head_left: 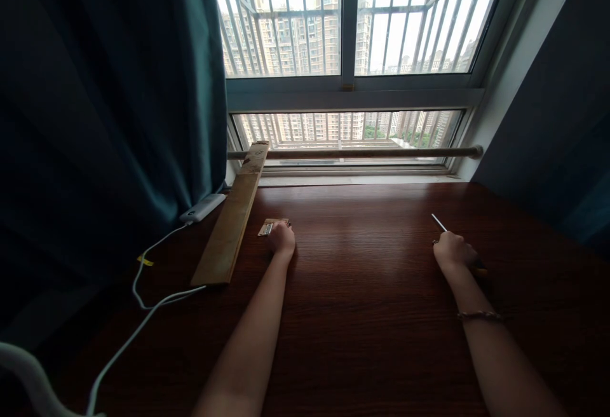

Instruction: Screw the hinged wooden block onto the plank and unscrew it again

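Note:
My left hand (282,238) is closed on a small flat tan piece (265,227) with a bit of shiny metal on it, low over the dark wooden tabletop; its kind is too small to tell. Well to the right, my right hand (452,250) is wrapped round a screwdriver (439,222). Its thin, pale shaft points up and to the left, away from me, and part of a dark and yellow handle shows behind the hand. A wide gap of tabletop lies between the two hands.
A long wooden plank (232,226) leans from the tabletop (357,315) onto a rail (357,154) before the barred window. Left of it are a white power strip or charger (203,208), a white cable (138,283) and a dark blue curtain (190,118).

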A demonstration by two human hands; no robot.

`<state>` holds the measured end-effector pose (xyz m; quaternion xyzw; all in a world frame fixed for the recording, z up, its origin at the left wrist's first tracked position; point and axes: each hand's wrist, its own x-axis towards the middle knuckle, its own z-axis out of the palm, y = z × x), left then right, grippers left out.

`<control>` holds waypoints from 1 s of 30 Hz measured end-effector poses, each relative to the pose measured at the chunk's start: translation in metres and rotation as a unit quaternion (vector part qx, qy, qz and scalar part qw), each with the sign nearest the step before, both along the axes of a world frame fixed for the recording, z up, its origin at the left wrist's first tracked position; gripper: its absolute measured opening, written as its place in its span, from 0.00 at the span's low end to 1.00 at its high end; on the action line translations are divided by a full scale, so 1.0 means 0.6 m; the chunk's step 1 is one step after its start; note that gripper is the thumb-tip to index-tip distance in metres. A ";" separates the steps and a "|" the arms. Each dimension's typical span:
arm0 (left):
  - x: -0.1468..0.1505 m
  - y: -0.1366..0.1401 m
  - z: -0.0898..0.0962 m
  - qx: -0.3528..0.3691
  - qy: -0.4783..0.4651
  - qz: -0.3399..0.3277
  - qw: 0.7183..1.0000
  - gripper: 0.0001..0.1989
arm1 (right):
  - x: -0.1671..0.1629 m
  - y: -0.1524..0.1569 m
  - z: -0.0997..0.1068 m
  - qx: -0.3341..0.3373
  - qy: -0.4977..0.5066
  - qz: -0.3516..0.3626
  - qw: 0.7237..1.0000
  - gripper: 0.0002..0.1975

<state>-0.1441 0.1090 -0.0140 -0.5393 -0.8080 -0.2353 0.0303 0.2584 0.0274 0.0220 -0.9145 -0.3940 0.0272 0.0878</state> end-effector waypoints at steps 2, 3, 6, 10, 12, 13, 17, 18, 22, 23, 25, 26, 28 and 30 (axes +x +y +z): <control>0.000 -0.001 0.001 0.012 -0.002 0.002 1.000 0.10 | -0.001 0.000 0.000 -0.001 0.000 0.002 1.000 0.13; 0.001 -0.002 0.002 0.018 -0.004 0.004 1.000 0.11 | -0.001 -0.001 0.000 -0.001 0.000 0.004 1.000 0.14; 0.001 -0.004 0.004 0.023 -0.008 0.009 1.000 0.11 | -0.001 -0.001 0.000 -0.001 0.000 0.007 1.000 0.13; 0.001 -0.004 0.005 0.017 -0.014 -0.008 1.000 0.10 | -0.003 0.000 0.001 -0.007 0.004 0.005 1.000 0.14; 0.001 -0.003 0.003 0.015 -0.014 -0.013 1.000 0.10 | -0.003 0.000 0.001 -0.009 0.005 0.004 1.000 0.14; 0.001 -0.003 0.002 0.015 -0.013 -0.014 1.000 0.10 | -0.003 0.000 0.002 -0.009 0.006 0.005 1.000 0.14; -0.001 -0.001 0.000 0.014 -0.018 -0.014 1.000 0.11 | -0.002 -0.002 0.006 -0.004 0.003 0.011 1.000 0.15; -0.002 0.000 0.000 0.014 -0.025 -0.011 1.000 0.11 | -0.004 -0.002 0.008 0.000 -0.002 0.014 1.000 0.16; 0.007 0.004 0.008 0.042 -0.116 -0.012 0.992 0.11 | -0.034 -0.003 0.009 0.092 0.026 0.105 0.990 0.14; 0.017 0.004 0.010 0.060 -0.151 -0.028 0.986 0.10 | -0.050 -0.003 0.006 0.135 0.061 0.146 0.978 0.13; 0.053 -0.001 0.014 0.100 -0.237 -0.084 0.963 0.10 | -0.088 -0.004 -0.003 0.206 0.167 0.239 0.934 0.12; 0.078 -0.007 0.015 0.114 -0.292 -0.119 0.942 0.10 | -0.108 -0.004 -0.010 0.233 0.226 0.274 0.905 0.13; 0.138 -0.027 0.014 0.103 -0.443 -0.186 0.871 0.12 | -0.147 -0.006 -0.025 0.273 0.342 0.306 0.846 0.16; 0.196 -0.055 0.011 0.033 -0.585 -0.226 0.778 0.18 | -0.176 -0.009 -0.038 0.303 0.442 0.303 0.788 0.20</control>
